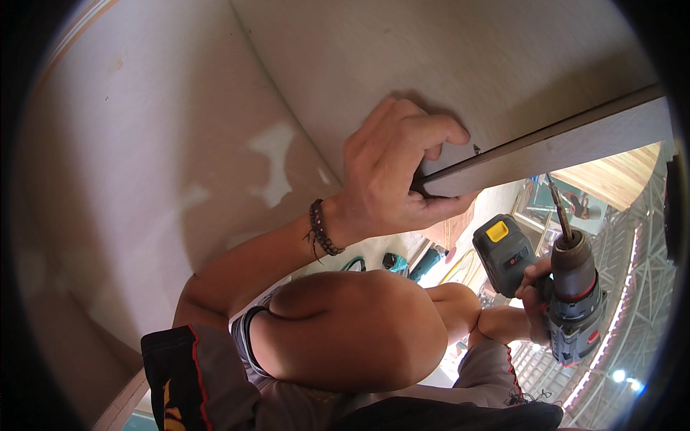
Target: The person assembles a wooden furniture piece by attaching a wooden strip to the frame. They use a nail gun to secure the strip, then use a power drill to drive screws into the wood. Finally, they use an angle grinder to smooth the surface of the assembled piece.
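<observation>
My left hand [388, 169], with a dark braided bracelet at the wrist, grips the edge of a pale board [568, 133]. Its thumb lies under the board's edge strip and its bent fingers are above. Close to the fingertips, a small dark mark or screw [476, 149] shows on the board's face. On the right, my right hand [533, 298] is wrapped round a grey and black cordless drill [575, 287]. The drill's long bit [558, 205] points up toward the edge strip, apart from it. Its battery [503, 251] has a yellow patch.
A large pale panel [136, 144] meets the board at a seam on the left. My bent knee [359, 330] is below my left hand. Teal and black tools [428, 262] lie beyond it. Striped wood [611, 176] and roof trusses [640, 287] appear at right.
</observation>
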Available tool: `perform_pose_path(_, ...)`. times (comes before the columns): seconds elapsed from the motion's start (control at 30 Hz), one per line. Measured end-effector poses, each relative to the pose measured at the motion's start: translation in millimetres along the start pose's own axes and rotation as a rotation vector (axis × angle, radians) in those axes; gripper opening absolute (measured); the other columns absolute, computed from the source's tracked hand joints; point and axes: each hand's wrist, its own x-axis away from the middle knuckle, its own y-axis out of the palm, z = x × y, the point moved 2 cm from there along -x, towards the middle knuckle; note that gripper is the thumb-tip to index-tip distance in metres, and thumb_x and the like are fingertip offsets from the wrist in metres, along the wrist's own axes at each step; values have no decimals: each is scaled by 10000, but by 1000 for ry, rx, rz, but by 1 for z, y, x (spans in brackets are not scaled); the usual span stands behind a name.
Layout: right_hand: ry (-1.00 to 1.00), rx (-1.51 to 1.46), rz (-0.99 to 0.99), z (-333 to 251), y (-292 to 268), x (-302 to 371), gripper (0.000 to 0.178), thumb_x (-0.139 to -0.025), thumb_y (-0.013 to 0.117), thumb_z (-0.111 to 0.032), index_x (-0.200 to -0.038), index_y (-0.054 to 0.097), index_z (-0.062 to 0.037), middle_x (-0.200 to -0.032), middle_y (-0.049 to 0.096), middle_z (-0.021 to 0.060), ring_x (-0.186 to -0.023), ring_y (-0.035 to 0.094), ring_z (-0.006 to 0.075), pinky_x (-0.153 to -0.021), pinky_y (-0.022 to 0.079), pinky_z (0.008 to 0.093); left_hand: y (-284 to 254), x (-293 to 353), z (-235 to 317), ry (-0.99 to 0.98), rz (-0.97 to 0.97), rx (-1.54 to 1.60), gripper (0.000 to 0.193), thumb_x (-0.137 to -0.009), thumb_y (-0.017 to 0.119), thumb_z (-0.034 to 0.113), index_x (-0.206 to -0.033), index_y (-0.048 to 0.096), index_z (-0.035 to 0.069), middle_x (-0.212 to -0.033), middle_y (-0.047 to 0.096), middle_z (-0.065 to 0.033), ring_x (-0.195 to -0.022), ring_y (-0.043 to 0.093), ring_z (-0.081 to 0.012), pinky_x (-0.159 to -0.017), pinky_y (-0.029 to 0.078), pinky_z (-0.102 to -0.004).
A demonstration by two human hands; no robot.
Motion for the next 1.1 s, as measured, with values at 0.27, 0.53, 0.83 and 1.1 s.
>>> perform_pose_path(0.27, 307, -127, 113, -4, 4, 0, 235, -697, 810, -14, -897, 702, -72, -697, 651, 31, -574, 632, 106, -484, 501, 239, 0, -3, 1, 54, -5, -58, 577, -583, 943, 75, -1047, 603, 31, -874, 648, -29, -622, 482, -122, -522, 389, -247)
perform_pose_path(0.53, 975, -137, 208, -29, 7, -22, 160, -726, 826, -98, -839, 717, -69, -698, 668, 89, -524, 637, 172, -457, 515, 323, 5, 2, 1, 15, -10, 29, 557, -598, 937, 50, -1045, 607, 12, -883, 635, -54, -625, 475, -116, -536, 388, -248)
perform_pose_path(0.83, 70, 10, -179, 0, -9, -5, 249, -840, 666, 9, -1079, 623, -45, -784, 649, 58, -689, 654, 133, -629, 512, 273, -3, -9, 7, -26, -51, -23, 570, -608, 950, 79, -1050, 594, 23, -876, 607, -61, -632, 467, -101, -552, 383, -240)
perform_pose_path(1.1, -160, 118, -24, -14, 7, -4, 376, -801, 620, 98, -1140, 597, -63, -792, 633, 34, -700, 642, 106, -633, 498, 258, -2, -6, 6, -113, 27, 19, 436, -604, 919, 99, -956, 661, 84, -725, 544, -7, -610, 490, -168, -549, 396, -302)
